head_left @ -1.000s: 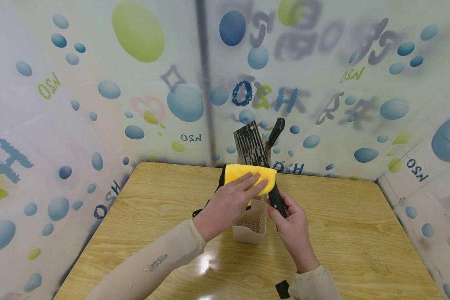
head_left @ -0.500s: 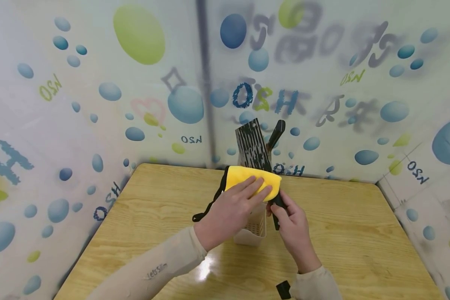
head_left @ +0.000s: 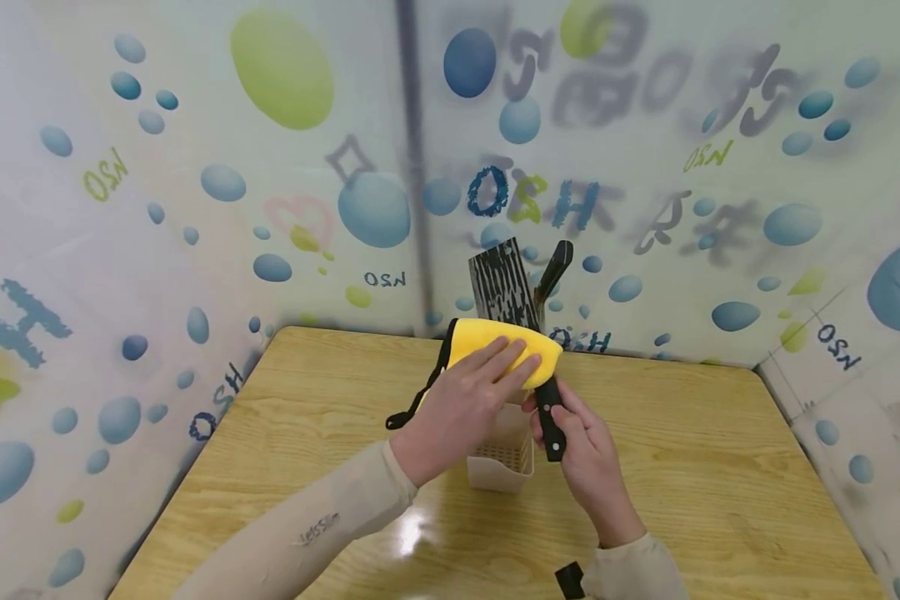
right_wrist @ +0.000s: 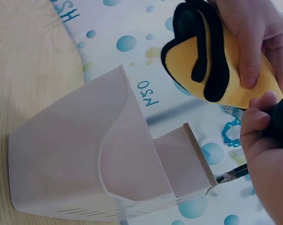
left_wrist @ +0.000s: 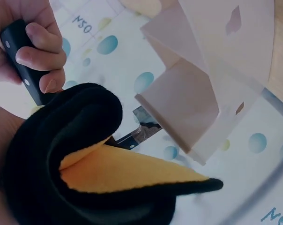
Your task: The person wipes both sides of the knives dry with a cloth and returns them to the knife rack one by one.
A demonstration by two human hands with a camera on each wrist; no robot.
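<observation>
My right hand (head_left: 592,454) grips the black riveted handle of a cleaver (head_left: 501,282), whose broad blade points up and away with dark streaked reflections on it. A yellow cloth with black edging (head_left: 487,340) is folded over the lower blade, close to the handle. My left hand (head_left: 450,421) holds that cloth against the blade; in the right wrist view its thumb lies on one side and fingers show beyond. Just below the hands stands a pale plastic holder (head_left: 499,477) with slotted walls. Behind the cleaver, another black-handled utensil (head_left: 557,268) sticks up from the holder's rear section.
The wooden table (head_left: 330,375) spreads around the holder, its far edge close to a wall covering (head_left: 285,200) printed with blue and green bubbles. A small black piece (head_left: 569,578) sits beside the right sleeve cuff.
The cloth and left hand shifted slightly right and down along the blade, then back up a little. The cleaver's handle has turned, so its riveted side faces the head view.
</observation>
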